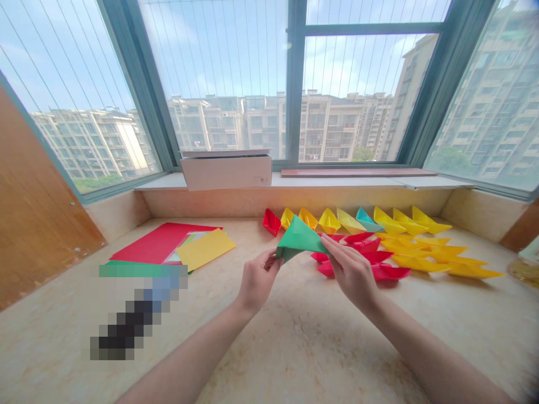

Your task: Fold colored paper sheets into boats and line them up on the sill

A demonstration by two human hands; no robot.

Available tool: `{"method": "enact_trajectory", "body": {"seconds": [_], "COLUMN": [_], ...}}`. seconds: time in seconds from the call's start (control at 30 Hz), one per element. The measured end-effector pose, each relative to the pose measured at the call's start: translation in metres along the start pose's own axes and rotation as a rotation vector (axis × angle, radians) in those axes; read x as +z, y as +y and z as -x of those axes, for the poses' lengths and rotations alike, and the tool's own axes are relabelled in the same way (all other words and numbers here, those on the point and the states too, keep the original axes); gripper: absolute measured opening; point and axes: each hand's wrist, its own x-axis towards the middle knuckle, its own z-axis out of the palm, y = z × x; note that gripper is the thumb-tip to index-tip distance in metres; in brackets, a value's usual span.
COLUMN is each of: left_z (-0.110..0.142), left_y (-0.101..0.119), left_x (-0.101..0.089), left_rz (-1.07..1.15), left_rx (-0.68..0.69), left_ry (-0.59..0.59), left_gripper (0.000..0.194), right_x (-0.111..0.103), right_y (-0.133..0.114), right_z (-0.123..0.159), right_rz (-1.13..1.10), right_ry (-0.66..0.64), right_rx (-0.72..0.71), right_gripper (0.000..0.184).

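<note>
A green folded paper (298, 234), shaped like a triangular hat, is held up above the counter between both hands. My left hand (259, 280) pinches its lower left corner, fingers curled. At the lower right corner, my right hand (351, 266) grips the paper with straighter fingers, its thumb hidden from view. Just behind and to the right stand folded paper boats: a red boat (272, 223), a teal boat (369, 220), several yellow boats (427, 264) and several more red boats (391, 272). The green paper partly covers the boats behind it.
Red paper sheets (162, 242), a yellow sheet (206, 248) and a green sheet (135, 269) lie at the left. A blurred-out object (130, 325) is in front of them. A white box (227, 171) rests on the window sill. A glass container (525, 264) stands at the far right.
</note>
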Motion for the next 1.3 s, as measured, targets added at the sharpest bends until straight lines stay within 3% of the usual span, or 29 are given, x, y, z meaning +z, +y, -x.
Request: {"method": "enact_trajectory", "body": {"seconds": [0.17,0.3,0.57,0.8,0.9,0.97,1.1,1.2,1.3], "left_z": [0.005,0.011,0.015,0.013,0.009,0.006,0.005,0.009,0.011], "left_y": [0.004,0.012,0.030,0.030,0.026,0.023,0.021,0.023,0.026], "left_x": [0.010,0.017,0.017,0.017,0.015,0.013,0.013,0.015,0.015], "left_rz": [0.261,0.394,0.583,0.568,0.560,0.566,0.557,0.552,0.548], "left_rx": [-0.173,-0.236,-0.212,-0.203,-0.233,-0.263,-0.309,-0.323,-0.311], "left_ry": [-0.122,-0.174,-0.274,-0.169,-0.157,-0.160,-0.192,-0.247,-0.284], "left_gripper": [0.032,0.038,0.041,0.041,0.039,0.040,0.042,0.043,0.042], "right_x": [0.001,0.004,0.013,0.023,0.024,0.024,0.020,0.016,0.011], "right_y": [-0.015,-0.025,-0.032,-0.041,-0.041,-0.039,-0.031,-0.029,-0.032], "right_z": [-0.003,-0.003,-0.001,0.007,0.009,0.007,0.001,-0.006,-0.013], "right_rz": [0.049,0.024,0.042,0.086,0.021,-0.084,-0.267,-0.368,-0.661], "right_ry": [-0.044,-0.024,-0.129,-0.294,-0.378,-0.354,-0.068,0.066,-0.046], "right_rx": [-0.191,-0.206,-0.290,-0.246,-0.183,-0.113,0.089,0.290,0.507], "right_gripper": [0.064,0.057,0.063,0.077,0.076,0.068,0.045,0.044,0.048]}}
